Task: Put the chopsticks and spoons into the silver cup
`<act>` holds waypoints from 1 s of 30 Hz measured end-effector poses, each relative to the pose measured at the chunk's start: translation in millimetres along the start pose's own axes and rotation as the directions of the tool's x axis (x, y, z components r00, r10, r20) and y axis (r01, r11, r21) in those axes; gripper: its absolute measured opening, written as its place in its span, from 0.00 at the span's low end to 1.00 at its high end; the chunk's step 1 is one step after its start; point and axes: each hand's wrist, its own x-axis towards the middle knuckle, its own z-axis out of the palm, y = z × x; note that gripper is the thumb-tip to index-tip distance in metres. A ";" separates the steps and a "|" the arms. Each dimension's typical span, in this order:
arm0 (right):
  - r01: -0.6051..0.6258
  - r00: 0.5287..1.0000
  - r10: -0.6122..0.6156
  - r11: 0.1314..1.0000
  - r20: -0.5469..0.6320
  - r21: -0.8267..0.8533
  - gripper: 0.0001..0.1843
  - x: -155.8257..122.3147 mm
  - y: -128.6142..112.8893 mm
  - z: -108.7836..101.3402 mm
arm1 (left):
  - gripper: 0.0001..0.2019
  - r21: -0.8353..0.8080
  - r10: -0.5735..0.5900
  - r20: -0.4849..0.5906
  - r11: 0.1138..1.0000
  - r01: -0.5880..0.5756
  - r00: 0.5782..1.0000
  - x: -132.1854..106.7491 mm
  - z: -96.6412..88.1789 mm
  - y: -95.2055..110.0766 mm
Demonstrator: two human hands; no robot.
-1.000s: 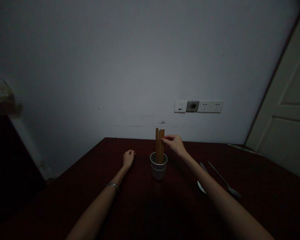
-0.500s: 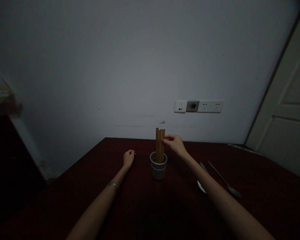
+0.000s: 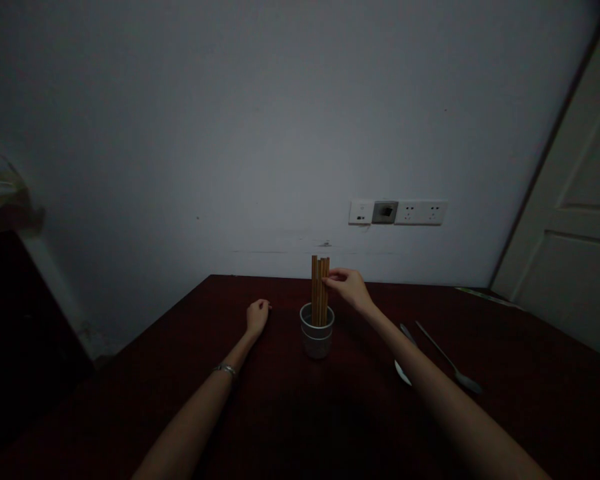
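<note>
Several wooden chopsticks [image 3: 320, 293] stand upright in a grey metal cup [image 3: 317, 340] on the dark red table. My right hand [image 3: 349, 287] pinches the upper part of the chopsticks from the right side, thumb and fingertips against them; how many it grips I cannot make out. Left of the cup, my left hand [image 3: 258, 317] rests on the table, apart from the cup, with its fingers curled in and nothing visible in them. A bracelet circles my left wrist.
Two metal spoons lie right of the cup; one spoon [image 3: 403, 373] is partly hidden by my right forearm, the other spoon [image 3: 465, 381] lies farther right. A white wall with a socket panel [image 3: 398, 213] rises behind the table [image 3: 280, 413]. A door [image 3: 580, 233] stands at right.
</note>
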 end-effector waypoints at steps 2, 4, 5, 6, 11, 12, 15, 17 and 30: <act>-0.003 1.000 0.003 1.000 0.002 -0.008 0.12 -0.1 0.4 -0.2 | 0.14 -0.002 -0.007 0.002 1.000 0.007 1.000 -0.2 -0.1 0.6; -0.013 1.000 0.013 1.000 0.002 -0.015 0.12 -0.1 1.3 -0.7 | 0.14 0.001 -0.006 0.003 1.000 0.006 1.000 -0.7 -0.4 1.5; -0.017 1.000 0.017 1.000 0.001 -0.020 0.12 -0.1 1.9 -1.1 | 0.13 0.001 -0.001 0.004 1.000 0.001 1.000 -0.9 -0.5 2.0; -0.019 1.000 0.019 0.999 -0.001 -0.026 0.12 -0.1 2.5 -1.4 | 0.13 0.001 0.002 0.003 1.000 -0.002 1.000 -1.2 -0.7 2.3; -0.010 1.000 0.010 0.999 0.004 -0.036 0.12 -1.0 3.7 -2.3 | 0.13 -0.005 0.006 0.003 1.000 -0.006 1.000 -2.0 -1.0 2.5; -0.010 1.000 0.011 0.999 0.007 -0.035 0.12 -1.3 3.6 -2.3 | 0.13 -0.004 0.006 0.002 1.000 -0.006 1.000 -2.1 -1.0 2.4; -0.022 1.000 0.023 0.999 0.015 -0.031 0.12 -2.0 3.2 -1.9 | 0.13 -0.003 0.008 0.000 1.000 -0.008 1.000 -1.8 -0.9 2.0; -0.027 0.999 0.028 0.999 0.020 -0.034 0.13 -2.4 3.4 -1.8 | 0.13 -0.003 0.003 0.002 1.000 -0.003 1.000 -1.5 -0.8 1.9; -0.057 0.996 0.054 0.998 0.070 0.036 0.13 -5.4 5.3 -0.9 | 0.13 -0.010 0.016 0.000 1.000 -0.016 1.000 -1.4 -1.0 0.0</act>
